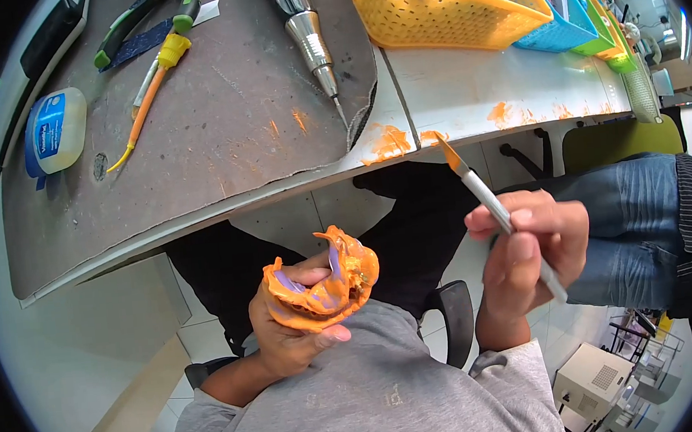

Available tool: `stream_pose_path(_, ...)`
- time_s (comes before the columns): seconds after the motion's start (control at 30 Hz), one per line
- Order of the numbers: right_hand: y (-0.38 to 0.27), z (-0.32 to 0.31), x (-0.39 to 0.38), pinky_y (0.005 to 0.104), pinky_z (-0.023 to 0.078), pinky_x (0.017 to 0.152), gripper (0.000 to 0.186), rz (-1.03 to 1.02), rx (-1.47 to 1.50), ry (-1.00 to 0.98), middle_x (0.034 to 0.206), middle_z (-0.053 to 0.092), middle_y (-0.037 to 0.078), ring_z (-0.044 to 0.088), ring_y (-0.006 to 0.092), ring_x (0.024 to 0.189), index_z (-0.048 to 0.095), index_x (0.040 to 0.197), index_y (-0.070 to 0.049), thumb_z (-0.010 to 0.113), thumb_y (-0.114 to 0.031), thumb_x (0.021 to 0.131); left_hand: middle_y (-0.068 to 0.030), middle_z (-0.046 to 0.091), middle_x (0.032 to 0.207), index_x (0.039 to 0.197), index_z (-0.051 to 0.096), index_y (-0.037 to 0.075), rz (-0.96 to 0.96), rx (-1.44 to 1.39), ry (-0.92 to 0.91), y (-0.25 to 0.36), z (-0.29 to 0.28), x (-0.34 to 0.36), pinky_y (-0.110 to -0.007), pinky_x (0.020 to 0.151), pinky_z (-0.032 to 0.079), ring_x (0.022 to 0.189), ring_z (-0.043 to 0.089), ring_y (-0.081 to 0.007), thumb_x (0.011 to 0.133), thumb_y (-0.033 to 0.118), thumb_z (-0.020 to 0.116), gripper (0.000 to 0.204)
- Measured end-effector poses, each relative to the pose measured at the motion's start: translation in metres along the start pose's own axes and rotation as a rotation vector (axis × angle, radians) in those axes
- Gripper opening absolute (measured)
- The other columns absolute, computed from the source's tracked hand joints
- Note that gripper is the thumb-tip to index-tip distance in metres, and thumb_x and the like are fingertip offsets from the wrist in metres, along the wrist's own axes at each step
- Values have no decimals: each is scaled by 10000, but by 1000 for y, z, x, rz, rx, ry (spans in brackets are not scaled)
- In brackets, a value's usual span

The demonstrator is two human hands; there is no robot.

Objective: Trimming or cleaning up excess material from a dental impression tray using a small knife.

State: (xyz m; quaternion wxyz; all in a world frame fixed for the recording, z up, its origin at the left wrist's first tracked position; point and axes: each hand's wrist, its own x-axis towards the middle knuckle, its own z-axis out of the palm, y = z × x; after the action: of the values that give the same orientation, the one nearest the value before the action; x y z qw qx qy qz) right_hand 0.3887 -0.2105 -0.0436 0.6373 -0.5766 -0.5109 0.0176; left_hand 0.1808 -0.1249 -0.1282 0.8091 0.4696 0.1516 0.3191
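My left hand point(276, 327) holds a lumpy orange and purple moulded piece point(343, 285), like an impression, above my lap. Its fingers curl round it, partly hidden by it. My right hand point(531, 246), to the right, grips a pale-handled spatula point(484, 193) with orange material on its blade, which points up toward the bench's front edge. Orange smears point(389, 143) mark that edge.
The bench mat point(204, 166) carries a handpiece point(308, 44), pliers point(117, 47), an orange-handled tool point(151, 97) and a jar point(63, 131). Plastic baskets point(444, 21) line the back right. Another person's jeans-clad legs point(624, 235) are at my right.
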Motion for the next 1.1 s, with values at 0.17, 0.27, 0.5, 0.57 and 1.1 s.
stream_pose_path(0.17, 9, 20, -9, 307, 568, 561, 96, 298, 436, 154, 780, 640, 229, 648, 225, 638, 472, 915, 21, 526, -52, 885, -240, 537, 1196, 1131, 439, -5, -15, 5, -47, 1, -3, -1, -348, 933, 444, 1094, 563, -239, 701, 175, 812, 596)
stream_pose_path(0.27, 14, 28, -18, 317, 565, 553, 96, 335, 436, 190, 776, 643, 220, 647, 227, 633, 467, 892, 11, 527, -62, 894, -235, 539, 1195, 1137, 439, -12, -16, 0, -38, 2, -2, -2, -346, 934, 444, 1100, 559, -238, 700, 174, 813, 605)
stream_pose_path(0.5, 2, 11, -15, 321, 553, 520, 95, 157, 203, 181, 689, 617, 197, 619, 207, 560, 465, 862, 13, 516, -67, 859, -200, 541, 1201, 1149, 448, -24, -44, -18, -30, 0, -2, -2, -327, 947, 440, 1108, 554, -219, 707, 176, 806, 603)
stream_pose_path(0.57, -1, 11, -1, 315, 552, 537, 66, 172, 163, 169, 701, 624, 193, 620, 196, 572, 479, 875, 24, 513, -31, 857, -191, 537, 1207, 1170, 438, -32, -5, 45, -64, 3, -4, -3, -328, 960, 435, 1114, 552, -218, 712, 170, 801, 618)
stream_pose_path(1.1, 12, 11, 4, 302, 549, 551, 27, 297, 185, 130, 735, 635, 172, 630, 190, 611, 541, 845, 31, 545, 5, 844, -267, 414, 1324, 1341, 239, -77, -68, -63, -94, 14, 0, 6, -394, 1039, 369, 1259, 425, -295, 805, 167, 707, 752)
